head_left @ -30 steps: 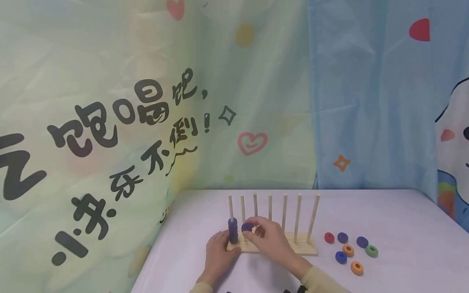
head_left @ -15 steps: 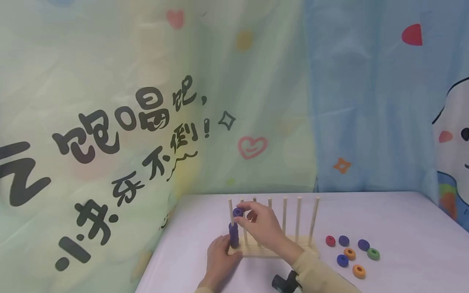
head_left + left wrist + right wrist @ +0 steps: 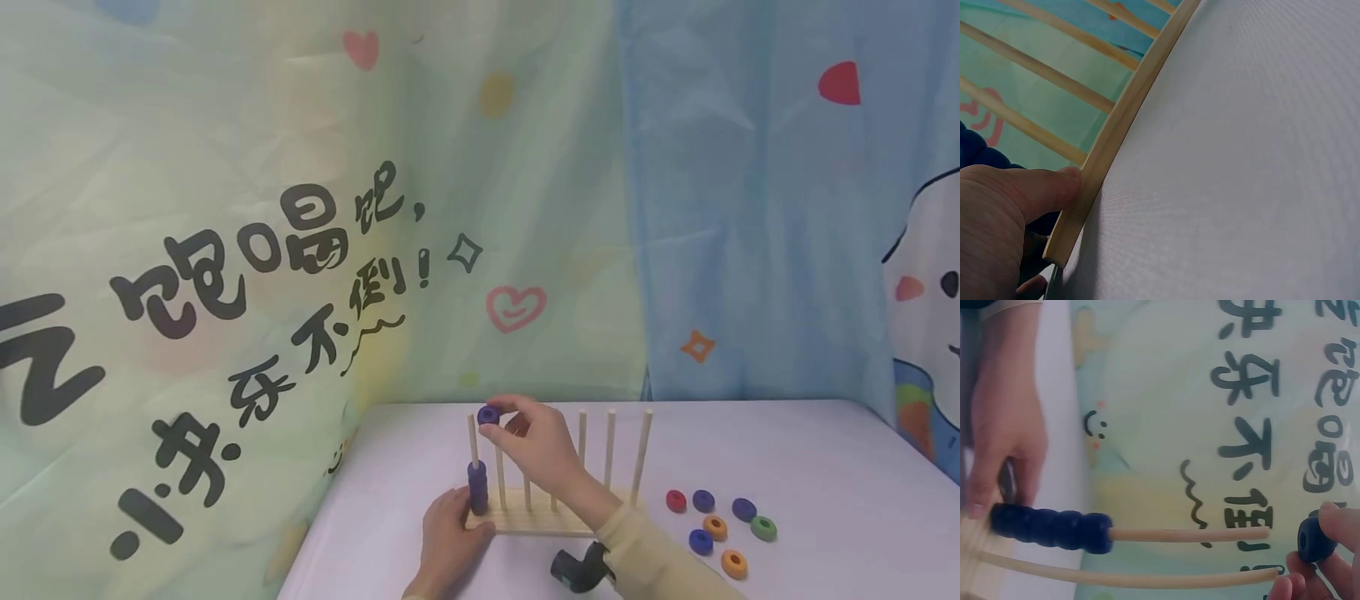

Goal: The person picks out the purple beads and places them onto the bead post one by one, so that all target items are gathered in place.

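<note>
My right hand (image 3: 543,446) pinches a dark blue ring bead (image 3: 488,414) between thumb and fingers. The bead is held near the tops of the first two pegs, and in the right wrist view this blue bead (image 3: 1316,540) is off the peg tips, its hole facing them. Several blue beads are stacked (image 3: 477,487) low on the leftmost peg of a wooden peg rack. My left hand (image 3: 450,533) grips the left end of the rack's base (image 3: 540,523). In the left wrist view, its thumb (image 3: 1047,187) presses the base's edge. My right arm covers part of the rack.
To the right of the rack lie loose beads: a red one (image 3: 676,501), a green one (image 3: 763,528), orange ones (image 3: 734,564) and blue ones (image 3: 701,542). A black device (image 3: 581,570) is at my right wrist. Printed curtains (image 3: 525,200) hang behind the white table (image 3: 817,467).
The right hand has lifted the blue bead from low beside the second peg up and slightly left, to the height of the peg tops. The left hand stays on the base.
</note>
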The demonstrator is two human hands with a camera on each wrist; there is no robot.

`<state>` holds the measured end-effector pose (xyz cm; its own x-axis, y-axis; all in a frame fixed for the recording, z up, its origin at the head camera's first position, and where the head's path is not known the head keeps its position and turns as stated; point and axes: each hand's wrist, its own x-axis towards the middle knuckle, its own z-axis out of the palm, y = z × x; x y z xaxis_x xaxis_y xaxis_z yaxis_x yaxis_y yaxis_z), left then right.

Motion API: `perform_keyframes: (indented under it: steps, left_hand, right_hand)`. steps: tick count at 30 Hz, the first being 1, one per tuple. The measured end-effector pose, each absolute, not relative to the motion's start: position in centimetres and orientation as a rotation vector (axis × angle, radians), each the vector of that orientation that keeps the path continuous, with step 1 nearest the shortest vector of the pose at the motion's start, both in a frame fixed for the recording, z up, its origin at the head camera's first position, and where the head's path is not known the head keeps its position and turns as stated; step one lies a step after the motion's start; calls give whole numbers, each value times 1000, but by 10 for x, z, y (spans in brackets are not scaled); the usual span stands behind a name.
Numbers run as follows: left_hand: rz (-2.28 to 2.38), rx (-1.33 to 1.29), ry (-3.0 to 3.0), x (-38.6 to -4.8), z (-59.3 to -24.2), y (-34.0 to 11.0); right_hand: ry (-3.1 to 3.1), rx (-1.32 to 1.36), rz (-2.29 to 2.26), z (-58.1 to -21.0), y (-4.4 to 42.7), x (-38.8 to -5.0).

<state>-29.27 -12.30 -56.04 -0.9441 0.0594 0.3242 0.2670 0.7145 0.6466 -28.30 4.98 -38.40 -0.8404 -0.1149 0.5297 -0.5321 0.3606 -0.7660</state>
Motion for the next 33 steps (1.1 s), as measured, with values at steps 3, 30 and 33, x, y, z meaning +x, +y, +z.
perform_keyframes:
  steps: [3,30,33]
  left_hand:
    - [-1062,-242,-2653,-292,-561,-124]
    - [-1048,-263,-2642,-290,-559,-125]
    - [-1053,-257,-2646,-290,-558,-125]
  right_hand:
    - [-2253,525,1519,-377,49,-283]
    - [-2330,447,1480,-376,26,-298]
    - [-2339,460,1464,-377,24,-298]
